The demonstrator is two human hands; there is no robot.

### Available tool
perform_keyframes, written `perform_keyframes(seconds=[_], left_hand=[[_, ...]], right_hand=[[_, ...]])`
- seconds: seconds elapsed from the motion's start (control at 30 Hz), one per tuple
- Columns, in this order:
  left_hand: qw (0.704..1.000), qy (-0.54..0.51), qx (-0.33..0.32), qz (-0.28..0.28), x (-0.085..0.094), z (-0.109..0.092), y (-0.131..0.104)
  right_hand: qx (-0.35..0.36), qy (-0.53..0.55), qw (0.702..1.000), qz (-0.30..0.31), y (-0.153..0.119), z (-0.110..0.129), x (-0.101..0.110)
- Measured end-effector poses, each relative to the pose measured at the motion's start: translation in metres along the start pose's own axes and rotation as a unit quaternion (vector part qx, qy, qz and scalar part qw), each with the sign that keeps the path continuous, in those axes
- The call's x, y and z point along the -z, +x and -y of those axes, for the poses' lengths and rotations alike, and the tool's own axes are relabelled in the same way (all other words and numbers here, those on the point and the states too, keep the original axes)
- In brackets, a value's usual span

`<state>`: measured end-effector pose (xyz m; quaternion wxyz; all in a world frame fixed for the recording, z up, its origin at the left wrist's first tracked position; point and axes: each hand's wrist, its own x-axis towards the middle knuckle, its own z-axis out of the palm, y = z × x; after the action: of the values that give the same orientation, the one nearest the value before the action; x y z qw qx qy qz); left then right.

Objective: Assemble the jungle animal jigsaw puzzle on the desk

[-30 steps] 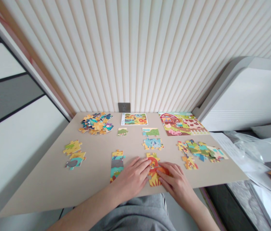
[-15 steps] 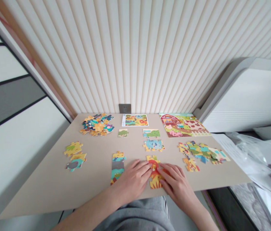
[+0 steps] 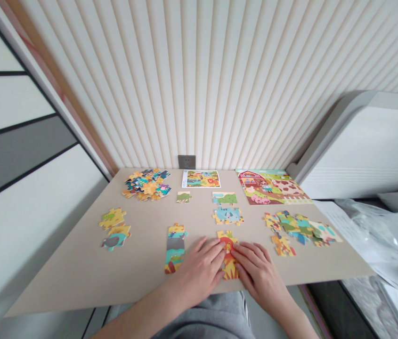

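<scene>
Lion section (image 3: 231, 272) of joined puzzle pieces lies flat on the tabletop (image 3: 131, 282), close to the near edge and between the two hands; left hand (image 3: 204, 266) touches its left side, fingers side by side and bent inward; right hand (image 3: 260, 266) meets it from the right, fingertips over the red mane, with part of the section covered; whether either set of fingers pinches a piece or only presses on it, cannot tell.

Left of the left hand, river strip (image 3: 175, 247) stands lengthwise toward the wall, its lower right edge near the forearm; beyond the lion section, elephant section (image 3: 228, 215) lies apart from it, with green hill section (image 3: 224, 198) just behind; small green piece (image 3: 183, 197) lies farther left.

Far edge, left to right: heap of loose pieces (image 3: 147, 184), overlapping; picture card (image 3: 201, 179), flat, below wall socket (image 3: 187, 162); farm picture (image 3: 272, 187), flat, reaching toward the right edge.

Left side: yellow pieces (image 3: 112, 218) just behind grey-and-teal piece group (image 3: 116, 237); right side: mixed cluster (image 3: 296, 226), partly overlapping, well apart from the right hand and near the right edge.

Open room: broad bare surface at the near left, from the river strip out to the left edge; bare band between the right hand and the mixed cluster; a narrower gap between lion section and elephant section; little surface between the lion section and the near edge.
</scene>
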<state>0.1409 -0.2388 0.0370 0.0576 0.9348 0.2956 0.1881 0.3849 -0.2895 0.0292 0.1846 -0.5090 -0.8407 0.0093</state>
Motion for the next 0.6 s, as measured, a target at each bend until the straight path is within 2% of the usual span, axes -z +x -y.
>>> perform_keyframes(seconds=[0.2, 0.37, 0.47, 0.6], left_hand=[[1.0, -0.009, 0.005, -0.001, 0.003, -0.002, -0.003], [1.0, -0.005, 0.013, -0.021, -0.002, -0.004, -0.006], [0.999, -0.024, 0.015, -0.02, -0.004, -0.004, -0.007], [0.999, -0.039, 0.014, -0.017, -0.001, -0.002, -0.005]], right_hand=[[-0.006, 0.02, 1.0, 0.014, 0.004, -0.006, 0.01], [-0.059, 0.019, 0.998, -0.016, 0.022, -0.038, 0.018], [-0.072, 0.011, 0.997, -0.025, 0.037, -0.057, 0.014], [-0.06, 0.018, 0.997, -0.034, 0.051, -0.065, 0.003]])
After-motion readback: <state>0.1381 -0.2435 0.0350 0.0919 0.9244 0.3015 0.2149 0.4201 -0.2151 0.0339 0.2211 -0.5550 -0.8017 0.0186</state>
